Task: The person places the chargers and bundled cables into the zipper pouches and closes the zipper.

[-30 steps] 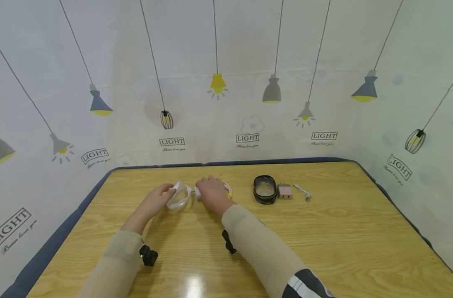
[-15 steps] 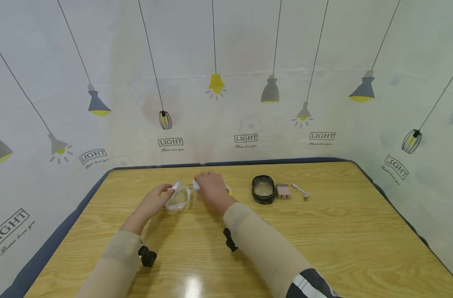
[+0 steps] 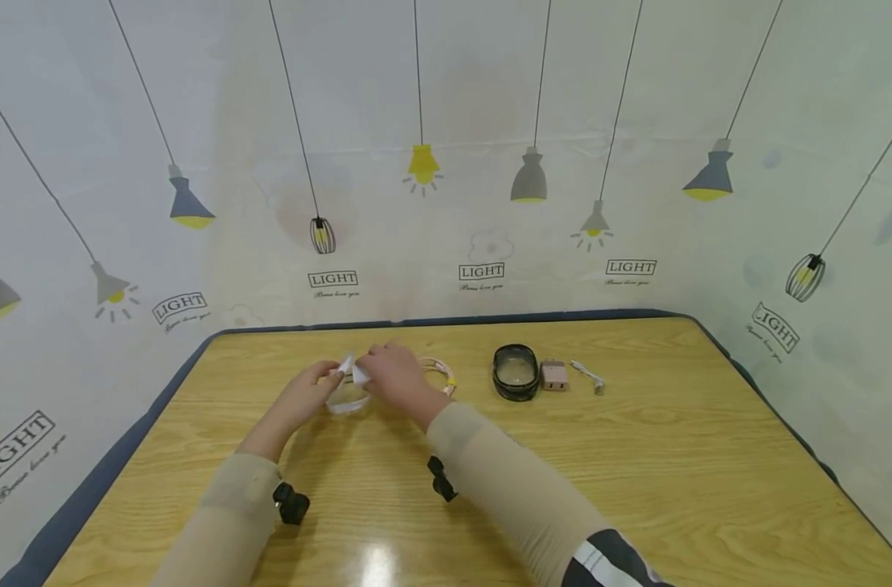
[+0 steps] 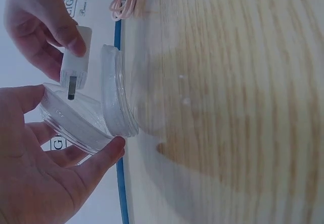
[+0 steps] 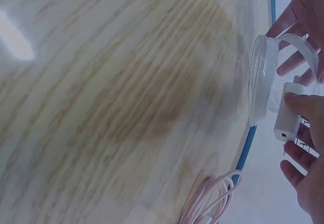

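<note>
Left of ctr in head view, L hand (image 3: 306, 398) pinches clear box (image 4: 114, 95) & R hand (image 3: 396, 375) pinches white charger (image 4: 76, 64).

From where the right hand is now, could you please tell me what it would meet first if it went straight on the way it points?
Probably the open clear case in the left hand: the white charger plug in the right hand points toward it, though the remaining gap is unclear.

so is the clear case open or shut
Open: in the left wrist view, the two parts of the clear case spread apart in a V, held by the left hand.
</note>
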The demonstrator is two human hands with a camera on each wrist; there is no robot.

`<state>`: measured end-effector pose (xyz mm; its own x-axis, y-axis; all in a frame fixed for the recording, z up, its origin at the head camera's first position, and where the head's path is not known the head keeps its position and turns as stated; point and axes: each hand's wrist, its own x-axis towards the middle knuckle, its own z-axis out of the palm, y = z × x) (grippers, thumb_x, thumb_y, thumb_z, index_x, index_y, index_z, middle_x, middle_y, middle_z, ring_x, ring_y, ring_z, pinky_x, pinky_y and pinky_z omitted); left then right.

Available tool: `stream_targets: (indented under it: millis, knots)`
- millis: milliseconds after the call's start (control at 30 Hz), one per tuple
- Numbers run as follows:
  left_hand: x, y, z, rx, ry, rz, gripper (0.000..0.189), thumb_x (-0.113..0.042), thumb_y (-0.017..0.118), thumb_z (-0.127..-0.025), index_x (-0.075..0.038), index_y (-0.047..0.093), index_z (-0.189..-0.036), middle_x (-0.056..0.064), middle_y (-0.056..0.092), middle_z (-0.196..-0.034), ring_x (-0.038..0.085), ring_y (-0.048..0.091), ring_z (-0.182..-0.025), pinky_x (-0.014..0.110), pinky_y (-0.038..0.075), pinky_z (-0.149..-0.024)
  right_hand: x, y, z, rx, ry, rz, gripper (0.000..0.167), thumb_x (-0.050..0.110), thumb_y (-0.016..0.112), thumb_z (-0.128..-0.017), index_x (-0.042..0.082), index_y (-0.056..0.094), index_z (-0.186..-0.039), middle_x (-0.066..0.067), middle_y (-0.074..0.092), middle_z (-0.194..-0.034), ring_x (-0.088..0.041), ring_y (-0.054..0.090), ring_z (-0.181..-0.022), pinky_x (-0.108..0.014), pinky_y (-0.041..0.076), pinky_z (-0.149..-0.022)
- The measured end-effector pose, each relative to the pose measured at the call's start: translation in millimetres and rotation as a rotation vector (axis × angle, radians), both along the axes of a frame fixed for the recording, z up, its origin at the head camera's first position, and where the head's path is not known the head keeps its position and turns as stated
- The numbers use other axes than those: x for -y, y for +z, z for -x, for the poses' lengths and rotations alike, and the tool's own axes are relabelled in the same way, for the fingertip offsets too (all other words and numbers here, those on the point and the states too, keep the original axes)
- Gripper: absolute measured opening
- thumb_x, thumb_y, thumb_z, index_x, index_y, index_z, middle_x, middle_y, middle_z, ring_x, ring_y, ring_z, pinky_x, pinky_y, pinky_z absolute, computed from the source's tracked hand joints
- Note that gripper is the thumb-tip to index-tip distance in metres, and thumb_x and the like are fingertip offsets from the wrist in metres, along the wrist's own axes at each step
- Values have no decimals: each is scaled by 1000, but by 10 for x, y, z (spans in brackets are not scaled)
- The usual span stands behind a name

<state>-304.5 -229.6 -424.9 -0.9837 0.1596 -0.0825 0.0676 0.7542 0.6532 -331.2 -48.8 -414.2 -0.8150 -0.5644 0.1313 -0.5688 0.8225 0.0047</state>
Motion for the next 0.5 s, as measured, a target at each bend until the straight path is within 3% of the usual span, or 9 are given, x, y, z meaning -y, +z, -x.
stream_targets:
  millis: [500]
  knots:
    - [-65, 39, -10, 10, 10, -57, 57, -38, 37, -106, 2, 35, -146, 31, 39, -144, 45, 37, -132, 58, 34, -104, 115, -123, -24, 93, 37, 21, 33, 32, 69, -92, 21, 66, -123, 2, 65, -109, -15, 57, -93, -28, 48, -81]
